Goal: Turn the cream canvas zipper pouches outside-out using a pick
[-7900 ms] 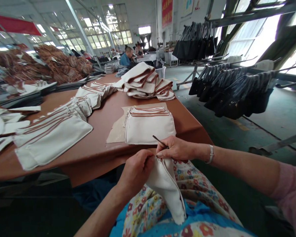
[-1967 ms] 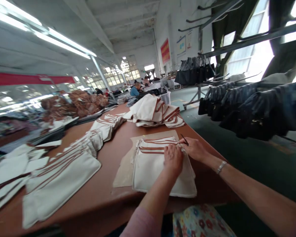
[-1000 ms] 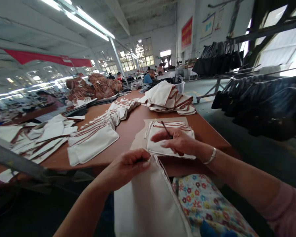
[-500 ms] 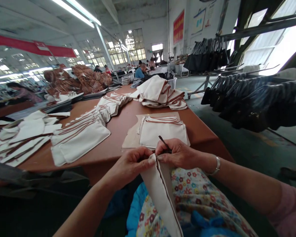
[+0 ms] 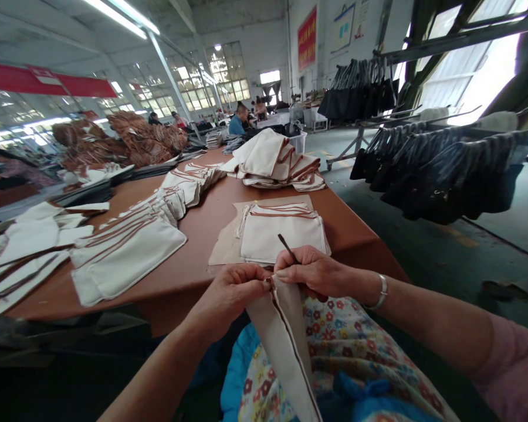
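A cream fabric piece [image 5: 276, 343] with a dark brown edge line hangs over my lap, its upper end pinched between both hands. My left hand [image 5: 229, 299] is closed on the top left corner, thumb against forefinger. On the right side of the same end, my right hand [image 5: 319, 272] grips the fabric with thumb and fingertips. A thin dark tool [image 5: 287, 247] with a flattened tip also sits in that hand and points up to the left; its kind is unclear. Just beyond the hands lies a stack of cream pouch-like pieces [image 5: 281, 237] on brown paper [image 5: 223, 245].
A brown-topped table [image 5: 206, 225] spreads ahead, bearing a fanned row of cream pieces [image 5: 129, 255], a taller pile [image 5: 268, 155] and loose strips [image 5: 30, 246]. Black items hang on a rack [image 5: 444, 176] at right. A person in blue [image 5: 236, 124] sits farther back.
The view has shifted slightly, so the table and its piles appear farther left. My right fingers have changed their hold on the fabric's top end, and the dark tool has tipped a little.
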The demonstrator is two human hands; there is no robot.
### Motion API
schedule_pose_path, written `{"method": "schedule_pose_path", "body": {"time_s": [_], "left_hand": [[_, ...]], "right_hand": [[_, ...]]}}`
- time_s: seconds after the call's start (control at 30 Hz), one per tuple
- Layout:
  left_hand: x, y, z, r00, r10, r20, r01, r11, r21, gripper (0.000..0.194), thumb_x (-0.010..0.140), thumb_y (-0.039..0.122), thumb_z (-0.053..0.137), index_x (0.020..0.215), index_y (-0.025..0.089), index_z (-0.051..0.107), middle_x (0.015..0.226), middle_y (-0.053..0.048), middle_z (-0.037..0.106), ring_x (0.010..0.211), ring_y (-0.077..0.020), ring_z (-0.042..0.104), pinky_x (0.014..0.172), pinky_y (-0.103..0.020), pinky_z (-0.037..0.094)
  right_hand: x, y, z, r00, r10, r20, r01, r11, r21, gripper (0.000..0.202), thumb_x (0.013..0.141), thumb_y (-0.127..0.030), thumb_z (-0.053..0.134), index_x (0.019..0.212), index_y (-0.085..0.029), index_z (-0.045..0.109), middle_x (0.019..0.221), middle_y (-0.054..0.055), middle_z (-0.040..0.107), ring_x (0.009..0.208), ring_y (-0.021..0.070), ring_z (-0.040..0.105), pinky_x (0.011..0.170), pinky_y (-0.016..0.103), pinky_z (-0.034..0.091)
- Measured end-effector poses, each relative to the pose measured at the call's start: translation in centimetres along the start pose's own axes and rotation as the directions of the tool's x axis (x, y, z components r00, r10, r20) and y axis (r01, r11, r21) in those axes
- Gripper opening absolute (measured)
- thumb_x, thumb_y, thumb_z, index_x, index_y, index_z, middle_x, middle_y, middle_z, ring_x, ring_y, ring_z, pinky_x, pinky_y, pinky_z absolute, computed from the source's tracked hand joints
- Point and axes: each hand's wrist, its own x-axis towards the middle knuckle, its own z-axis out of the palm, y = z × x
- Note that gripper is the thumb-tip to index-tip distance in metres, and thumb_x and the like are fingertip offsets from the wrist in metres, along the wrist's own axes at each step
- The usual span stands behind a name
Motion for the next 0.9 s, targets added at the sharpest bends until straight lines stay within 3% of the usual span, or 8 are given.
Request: {"method": "schedule_pose_path", "body": {"time_s": [0.1,0.17,0.3,0.43,0.53,0.63,0.73,0.9], "left_hand": [[0.2,0.0,0.4,0.999,0.023,-0.027,-0.020,0.995,0.098,0.018,0.071,0.031,0.069,0.071,0.014,0.062,0.061,0.002,0.054,0.052,-0.0089,0.042,0.051,-0.019,0.031],[0.3,0.0,0.6,0.997,0.073,-0.038,-0.062,0.969,0.238,0.018,0.075,0.031,0.065,0.072,0.014,0.063,0.062,0.002,0.053,0.054,-0.0095,0.042,0.050,-0.019,0.031],[0.3,0.4,1.2,0.979,0.199,-0.041,-0.151,0.847,0.509,0.018,0.080,0.028,0.056,0.073,0.014,0.067,0.065,0.002,0.055,0.061,-0.0117,0.044,0.054,-0.020,0.033],[0.2,0.5,1.9,0.952,0.299,-0.064,-0.201,0.768,0.608,0.018,0.078,0.024,0.054,0.066,0.015,0.064,0.062,0.003,0.051,0.062,-0.0120,0.043,0.056,-0.020,0.033],[0.3,-0.1,1.7,0.968,0.237,-0.080,-0.161,0.835,0.527,0.019,0.079,0.028,0.058,0.066,0.015,0.062,0.059,0.004,0.048,0.058,-0.0108,0.040,0.052,-0.021,0.030],[0.5,-1.1,1.0,0.995,0.083,-0.049,-0.071,0.975,0.212,0.026,0.082,0.038,0.061,0.072,0.014,0.063,0.061,0.002,0.052,0.054,-0.0105,0.042,0.049,-0.020,0.029],[0.7,-1.8,0.5,1.000,-0.003,-0.030,0.000,0.995,-0.100,0.039,0.086,0.050,0.058,0.075,0.013,0.063,0.065,-0.002,0.059,0.055,-0.0118,0.049,0.049,-0.021,0.034],[0.8,-2.2,0.6,0.988,-0.109,0.106,0.126,0.978,-0.168,0.041,0.079,0.051,0.072,0.079,0.011,0.064,0.069,-0.006,0.065,0.053,-0.0125,0.054,0.050,-0.022,0.041]], "right_hand": [[-0.2,0.2,-0.3,0.999,0.033,-0.036,-0.035,0.999,-0.037,0.026,0.089,-0.042,0.057,0.085,-0.017,0.055,0.045,-0.010,0.041,0.029,0.0051,0.034,0.027,0.015,0.023],[-0.1,0.3,-0.3,0.997,-0.018,-0.075,0.012,0.997,-0.082,0.027,0.088,-0.043,0.061,0.084,-0.016,0.055,0.049,-0.009,0.043,0.034,0.0042,0.037,0.031,0.015,0.025],[0.4,0.6,-0.4,0.982,-0.161,-0.104,0.142,0.975,-0.169,0.022,0.073,-0.026,0.076,0.079,-0.012,0.059,0.064,-0.004,0.056,0.055,0.0051,0.046,0.048,0.015,0.035],[0.4,1.2,-0.2,0.977,-0.146,-0.157,0.116,0.976,-0.186,0.009,0.074,-0.015,0.069,0.078,-0.011,0.063,0.063,-0.003,0.058,0.056,0.0067,0.045,0.051,0.018,0.034],[-0.1,1.4,0.0,0.958,-0.211,-0.193,0.167,0.960,-0.223,0.006,0.077,-0.017,0.068,0.078,-0.012,0.065,0.066,-0.001,0.060,0.060,0.0089,0.049,0.055,0.020,0.039],[-1.0,1.3,0.2,0.899,-0.403,-0.172,0.324,0.875,-0.360,0.005,0.082,-0.017,0.064,0.080,-0.013,0.066,0.076,0.003,0.065,0.070,0.0126,0.058,0.066,0.024,0.046],[-1.7,1.3,0.1,0.815,-0.579,-0.038,0.470,0.696,-0.543,0.012,0.090,-0.018,0.057,0.082,-0.014,0.066,0.080,0.006,0.065,0.075,0.0143,0.061,0.073,0.026,0.049],[-1.9,2.4,-0.8,0.681,-0.707,0.191,0.563,0.338,-0.754,0.017,0.092,-0.013,0.049,0.099,-0.016,0.064,0.091,0.008,0.065,0.082,0.0147,0.061,0.076,0.024,0.049]]}}
